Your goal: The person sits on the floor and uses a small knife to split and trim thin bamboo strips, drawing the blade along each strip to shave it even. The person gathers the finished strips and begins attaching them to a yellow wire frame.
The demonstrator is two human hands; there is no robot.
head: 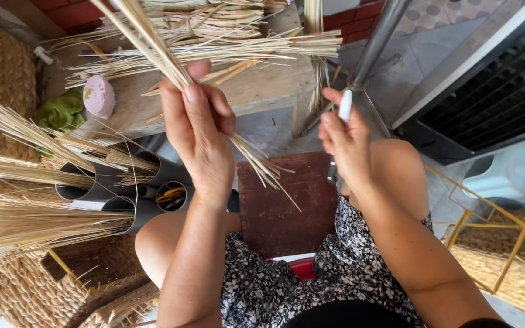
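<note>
The left hand point(199, 130) clasped a bundle of thin dry straw point(153, 48), while the right hand point(344, 136) gripped a slim white-handled knife point(341, 121).

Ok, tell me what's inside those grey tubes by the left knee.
Bundles of pale straw stick out of the grey tubes; one opening shows something yellow. Their depths are dark and covered.

gap btwn hands open, straw bundles point(37, 222) crowd left

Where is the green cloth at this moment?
In the head view, the green cloth lies at the left, on the wooden table, beside the pink round container.
</note>
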